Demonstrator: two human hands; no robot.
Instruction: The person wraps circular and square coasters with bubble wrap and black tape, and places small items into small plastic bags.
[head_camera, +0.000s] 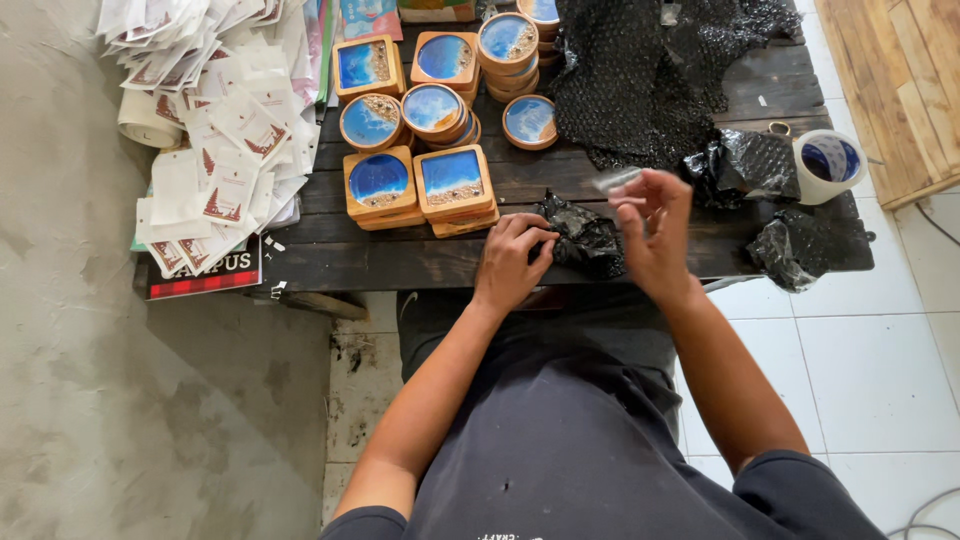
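A small bundle wrapped in black bubble wrap (585, 240) lies at the near edge of the dark wooden table (400, 255), directly in front of the person. The left hand (512, 262) rests on the bundle's left end, fingers curled down and pressing the wrap against the tabletop; so the bundle sits under and just to the right of that grip. The right hand (655, 235) is raised just above the bundle's right side, apart from it, its fingertips pinched on a short strip of clear tape (617, 181) that sticks out to the upper left (the strip is blurred, so its exact length is unclear).

Just left of the bundle stand stacks of square wooden coasters (453, 188) with blue resin tops, and behind them round coasters (432, 110) of the same look. A large sheet of black bubble wrap (640, 80) covers the far right part of the table, with smaller crumpled pieces (795, 250) near the right edge. A roll of tape (830, 165) lies beside those pieces. On the table's left end a heap of small white printed packets (225, 150) spills over the edge. Below is a pale tiled floor (870, 350).
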